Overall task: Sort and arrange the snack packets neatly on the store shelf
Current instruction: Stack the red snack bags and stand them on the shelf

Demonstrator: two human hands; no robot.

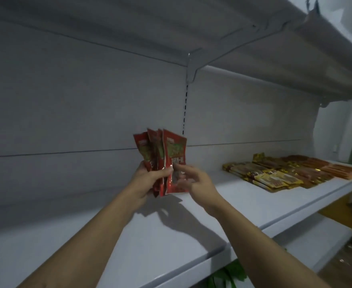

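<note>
Above the white shelf [141, 242], my left hand [148, 179] grips a fanned bunch of several red snack packets [166, 154], held upright by their lower ends. My right hand [193, 179] is beside the bunch on the right, its fingertips touching the lower part of the front packet; whether it pinches the packet I cannot tell. Further right on the same shelf lie rows of yellow and brown snack packets [274, 175] and orange packets [341, 170], laid flat.
The white back panel [83, 113] rises behind the shelf, and another shelf [254, 44] hangs overhead. Below the front edge, a lower shelf [308, 242] and something green [229, 275] are visible. The floor shows at the lower right.
</note>
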